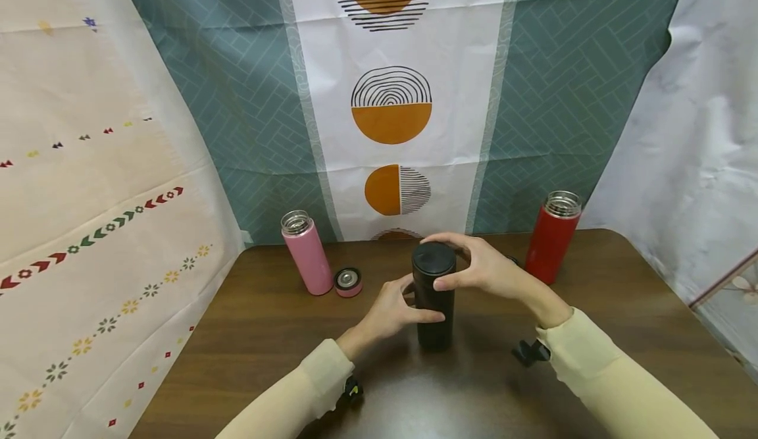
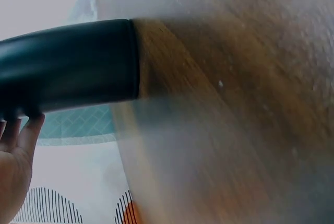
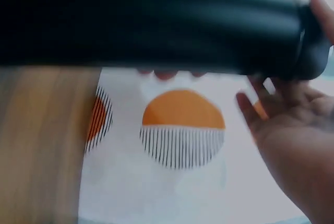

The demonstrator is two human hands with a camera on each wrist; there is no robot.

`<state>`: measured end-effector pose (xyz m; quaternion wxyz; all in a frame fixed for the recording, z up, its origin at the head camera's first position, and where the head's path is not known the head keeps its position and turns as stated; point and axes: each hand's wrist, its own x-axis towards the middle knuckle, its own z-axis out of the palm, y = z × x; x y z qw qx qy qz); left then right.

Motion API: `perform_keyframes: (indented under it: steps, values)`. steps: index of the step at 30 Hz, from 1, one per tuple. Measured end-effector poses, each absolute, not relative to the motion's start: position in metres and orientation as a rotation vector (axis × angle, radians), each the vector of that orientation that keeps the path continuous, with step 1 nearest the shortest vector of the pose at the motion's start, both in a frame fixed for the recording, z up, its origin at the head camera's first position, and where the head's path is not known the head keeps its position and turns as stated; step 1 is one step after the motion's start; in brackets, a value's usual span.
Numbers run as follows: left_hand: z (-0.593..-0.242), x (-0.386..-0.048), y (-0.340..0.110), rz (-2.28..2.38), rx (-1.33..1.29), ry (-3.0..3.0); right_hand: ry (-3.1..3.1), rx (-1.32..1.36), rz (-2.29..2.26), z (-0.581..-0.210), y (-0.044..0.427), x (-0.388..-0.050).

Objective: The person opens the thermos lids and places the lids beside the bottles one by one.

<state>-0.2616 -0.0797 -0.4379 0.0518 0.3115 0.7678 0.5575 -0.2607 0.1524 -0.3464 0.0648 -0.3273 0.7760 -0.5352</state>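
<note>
A black thermos bottle (image 1: 435, 334) stands upright near the middle of the table, its black lid (image 1: 434, 258) on top. My left hand (image 1: 387, 307) grips the bottle's body from the left, thumb in front and fingers behind. Around the lid, from the right, my right hand (image 1: 485, 268) holds with thumb at the front and fingers over the far side. The right wrist view shows the fingers (image 3: 284, 98) against the lid end of the bottle. In the left wrist view, the bottle's base (image 2: 133, 59) is at the tabletop.
An open pink bottle (image 1: 310, 258) stands at the back left, with its pink lid (image 1: 348, 282) beside it. At the back right is an open red bottle (image 1: 551, 241). Beside it a dark round object (image 1: 512, 259) is mostly hidden by my right hand. Patterned cloth (image 1: 391, 44) hangs behind the table.
</note>
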Motion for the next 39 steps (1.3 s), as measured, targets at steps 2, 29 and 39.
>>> perform_keyframes:
  steps: [2,29,39]
  values:
    - [-0.439,-0.260,-0.079,1.702,0.947,2.356,2.333,-0.917,-1.653,-0.347,0.149,-0.251]
    - [-0.437,-0.265,-0.080,1.678,0.911,2.292,2.275,-0.992,-1.794,-0.359,0.146,-0.266]
    - [-0.440,-0.261,-0.078,1.705,0.911,2.319,2.146,-0.905,-1.789,-0.356,0.149,-0.257]
